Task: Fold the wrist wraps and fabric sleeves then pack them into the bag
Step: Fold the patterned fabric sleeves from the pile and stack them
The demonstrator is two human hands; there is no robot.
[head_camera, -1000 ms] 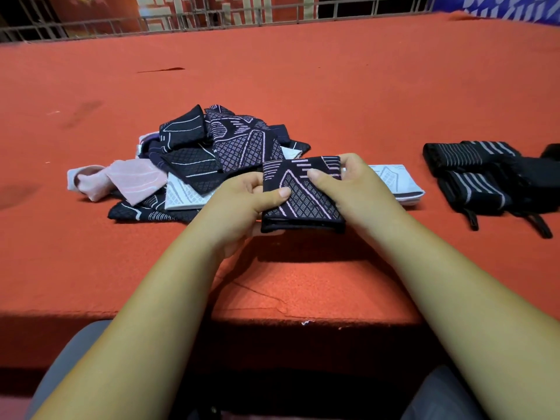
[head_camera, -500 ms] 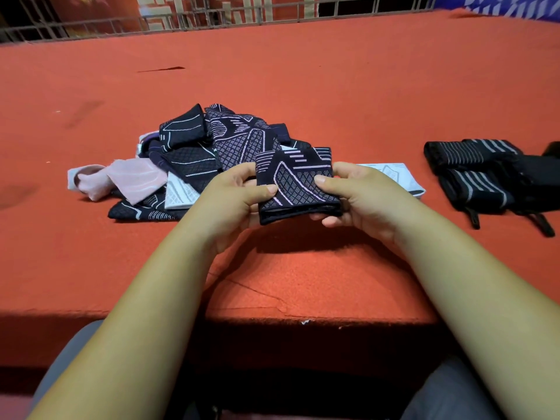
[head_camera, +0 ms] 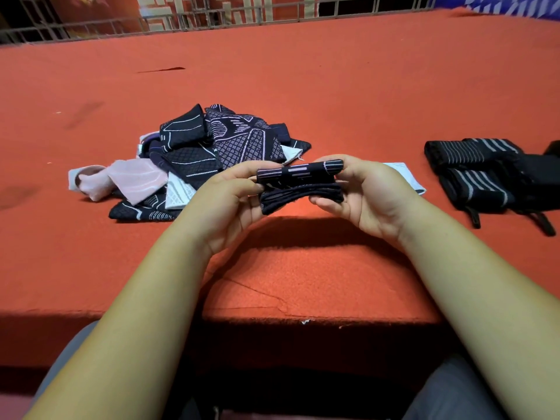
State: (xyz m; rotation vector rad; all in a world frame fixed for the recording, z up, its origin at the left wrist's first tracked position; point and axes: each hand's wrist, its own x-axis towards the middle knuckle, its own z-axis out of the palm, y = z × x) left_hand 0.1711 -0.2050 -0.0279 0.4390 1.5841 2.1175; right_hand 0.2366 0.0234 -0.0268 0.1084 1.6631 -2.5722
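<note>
Nearest you, your grey-trousered knees sat under the front edge of the red table. Both forearms reached out over it.

Your left hand and right hand held one folded dark sleeve between them, just above the cloth, with its shadow falling on the table below. Each hand was curled round one end, thumb on top and fingers beneath.

Half a second earlier the sleeve's patterned face had tilted up toward you. Now it was turned edge-on, so you saw only a narrow pink-striped top and the stacked dark layers under it. A second earlier it had sat lower, near the table.

Behind your left hand lay the loose pile of dark patterned sleeves, unchanged, with a pink sleeve at its left edge. Behind your right hand a white sleeve lay flat, partly hidden. Well to the right, the black striped wraps lay together where they had been. A metal railing ran along the far edge.
</note>
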